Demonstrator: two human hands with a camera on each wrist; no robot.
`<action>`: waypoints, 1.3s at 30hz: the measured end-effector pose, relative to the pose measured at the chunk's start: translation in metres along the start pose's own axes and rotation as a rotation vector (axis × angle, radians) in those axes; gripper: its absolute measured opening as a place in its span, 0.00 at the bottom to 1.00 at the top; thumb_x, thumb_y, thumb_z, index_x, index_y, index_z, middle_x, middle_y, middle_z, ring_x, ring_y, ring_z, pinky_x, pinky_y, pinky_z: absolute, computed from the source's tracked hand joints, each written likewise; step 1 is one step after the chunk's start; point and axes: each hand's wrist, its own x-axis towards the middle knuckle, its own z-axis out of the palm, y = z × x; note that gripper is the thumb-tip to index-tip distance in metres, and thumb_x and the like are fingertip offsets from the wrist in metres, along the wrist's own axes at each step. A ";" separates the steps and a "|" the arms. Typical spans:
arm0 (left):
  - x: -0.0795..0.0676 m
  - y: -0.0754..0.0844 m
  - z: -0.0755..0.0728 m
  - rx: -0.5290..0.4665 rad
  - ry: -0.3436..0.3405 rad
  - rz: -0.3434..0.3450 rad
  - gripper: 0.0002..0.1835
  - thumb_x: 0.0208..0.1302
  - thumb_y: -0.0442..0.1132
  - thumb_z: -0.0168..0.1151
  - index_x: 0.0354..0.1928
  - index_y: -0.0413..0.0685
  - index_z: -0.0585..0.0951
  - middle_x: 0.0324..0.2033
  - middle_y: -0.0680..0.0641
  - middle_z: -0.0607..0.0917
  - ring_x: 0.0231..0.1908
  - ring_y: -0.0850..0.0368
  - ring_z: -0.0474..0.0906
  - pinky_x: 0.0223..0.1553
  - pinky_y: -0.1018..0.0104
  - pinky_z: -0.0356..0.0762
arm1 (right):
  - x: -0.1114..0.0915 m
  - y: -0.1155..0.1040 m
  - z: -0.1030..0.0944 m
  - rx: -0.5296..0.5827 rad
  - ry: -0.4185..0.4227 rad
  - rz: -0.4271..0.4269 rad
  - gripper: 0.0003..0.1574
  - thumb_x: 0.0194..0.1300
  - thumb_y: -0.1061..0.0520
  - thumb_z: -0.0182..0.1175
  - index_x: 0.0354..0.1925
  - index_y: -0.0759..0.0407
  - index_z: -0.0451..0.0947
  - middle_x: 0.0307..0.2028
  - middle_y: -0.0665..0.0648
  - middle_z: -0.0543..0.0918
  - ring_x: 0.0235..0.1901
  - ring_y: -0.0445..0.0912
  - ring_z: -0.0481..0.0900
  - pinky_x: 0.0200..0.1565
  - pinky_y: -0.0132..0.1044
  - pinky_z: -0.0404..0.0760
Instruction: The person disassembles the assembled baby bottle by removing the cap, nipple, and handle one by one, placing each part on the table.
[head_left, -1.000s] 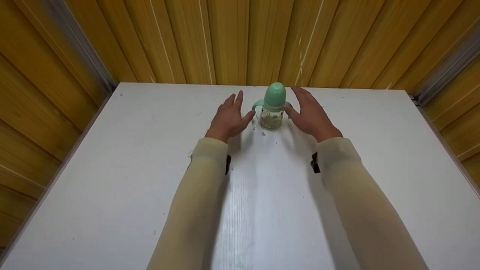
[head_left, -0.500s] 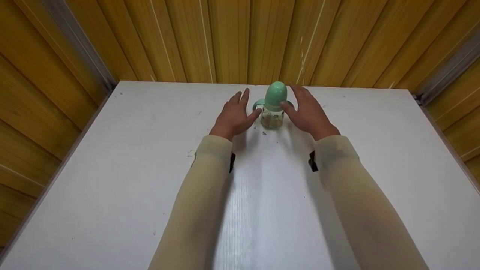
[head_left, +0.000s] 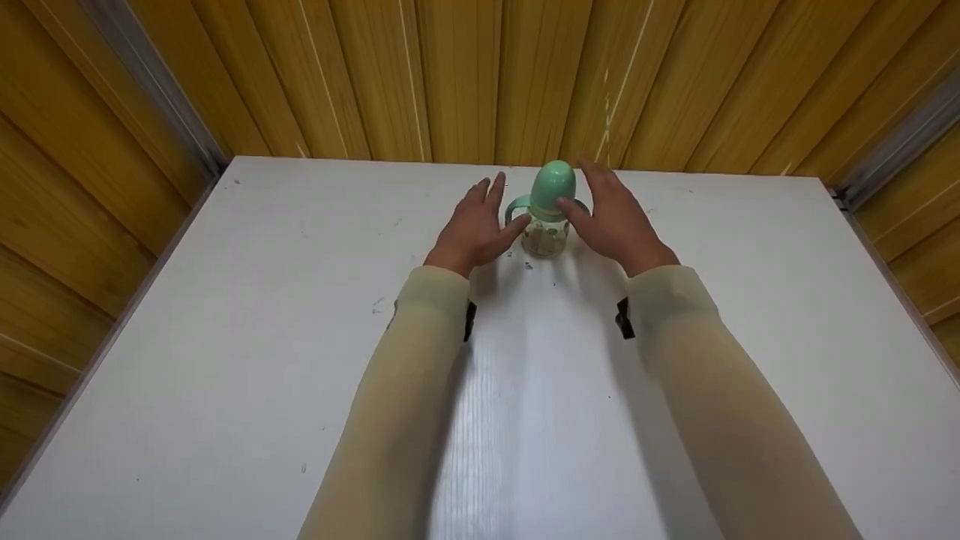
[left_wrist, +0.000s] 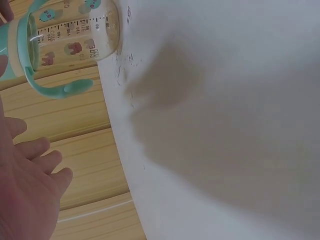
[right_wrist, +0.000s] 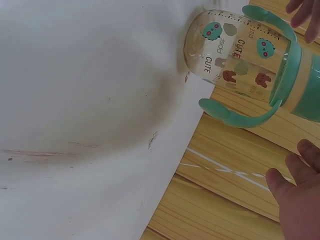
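A baby bottle (head_left: 546, 238) stands upright near the table's back edge. It has a mint-green domed cap (head_left: 553, 186), a green handle on each side and a clear body. Animal prints, lettering and a measuring scale show on the body (left_wrist: 75, 37) in the left wrist view. My left hand (head_left: 474, 231) is beside the left handle, fingers straight and spread, thumb towards the bottle. On the other side my right hand (head_left: 619, 225) is held with straight fingers, its thumb overlapping the cap's lower part in the head view. Whether either thumb touches the bottle, I cannot tell.
The white table (head_left: 247, 315) has small scuffs and dark specks, with faint red streaks in the right wrist view. Behind its back edge rises a wood-look panelled wall (head_left: 457, 82). Similar panels stand at both sides, with grey metal posts (head_left: 150, 82) at the corners.
My left hand has moved right, closer to the bottle. My right hand has shifted slightly left, its thumb now farther across the cap. The bottle stays standing in about the same place.
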 end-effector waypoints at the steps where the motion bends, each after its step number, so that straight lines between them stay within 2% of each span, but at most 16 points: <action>1: 0.000 0.000 0.000 -0.003 0.000 0.002 0.45 0.67 0.69 0.43 0.77 0.61 0.40 0.77 0.47 0.47 0.76 0.48 0.44 0.73 0.51 0.52 | 0.000 -0.001 0.000 0.002 0.001 -0.001 0.51 0.68 0.31 0.49 0.77 0.47 0.41 0.77 0.57 0.48 0.75 0.58 0.49 0.71 0.61 0.51; 10: -0.001 0.005 0.003 -0.039 -0.009 0.015 0.46 0.66 0.69 0.45 0.77 0.62 0.40 0.77 0.48 0.47 0.76 0.49 0.44 0.72 0.51 0.53 | -0.001 -0.005 -0.001 -0.007 0.016 -0.036 0.52 0.67 0.34 0.54 0.77 0.46 0.42 0.76 0.57 0.52 0.74 0.57 0.52 0.70 0.60 0.54; 14: -0.001 0.008 0.006 -0.044 -0.013 0.023 0.46 0.65 0.69 0.45 0.77 0.63 0.40 0.77 0.49 0.47 0.76 0.50 0.44 0.72 0.51 0.54 | -0.002 -0.008 -0.001 -0.005 0.007 -0.026 0.52 0.66 0.34 0.56 0.77 0.41 0.41 0.76 0.55 0.52 0.74 0.57 0.53 0.70 0.60 0.56; 19: -0.002 0.012 0.011 -0.063 -0.021 0.030 0.45 0.65 0.70 0.44 0.77 0.65 0.40 0.77 0.50 0.47 0.76 0.52 0.44 0.72 0.50 0.54 | -0.003 -0.011 0.001 0.012 0.006 -0.026 0.53 0.64 0.34 0.58 0.77 0.42 0.43 0.75 0.55 0.54 0.73 0.55 0.55 0.70 0.57 0.58; 27: -0.006 0.016 0.015 -0.087 -0.008 0.085 0.45 0.66 0.71 0.39 0.77 0.61 0.41 0.77 0.49 0.48 0.76 0.53 0.44 0.73 0.54 0.53 | -0.005 -0.013 0.004 0.090 0.012 -0.056 0.53 0.65 0.38 0.59 0.77 0.45 0.43 0.74 0.56 0.58 0.71 0.53 0.60 0.66 0.49 0.68; 32: -0.008 0.019 0.018 -0.136 -0.012 0.104 0.46 0.64 0.74 0.37 0.77 0.61 0.43 0.77 0.50 0.49 0.76 0.52 0.43 0.73 0.53 0.53 | -0.007 -0.016 0.004 0.143 0.011 -0.025 0.53 0.64 0.37 0.59 0.77 0.43 0.42 0.73 0.55 0.58 0.71 0.52 0.61 0.66 0.49 0.68; 39: -0.012 0.021 0.024 -0.176 -0.019 0.111 0.44 0.66 0.73 0.36 0.77 0.59 0.47 0.77 0.49 0.49 0.76 0.54 0.45 0.73 0.56 0.52 | -0.009 -0.021 0.005 0.234 0.007 0.006 0.52 0.64 0.41 0.61 0.76 0.46 0.46 0.71 0.56 0.62 0.69 0.52 0.64 0.67 0.48 0.67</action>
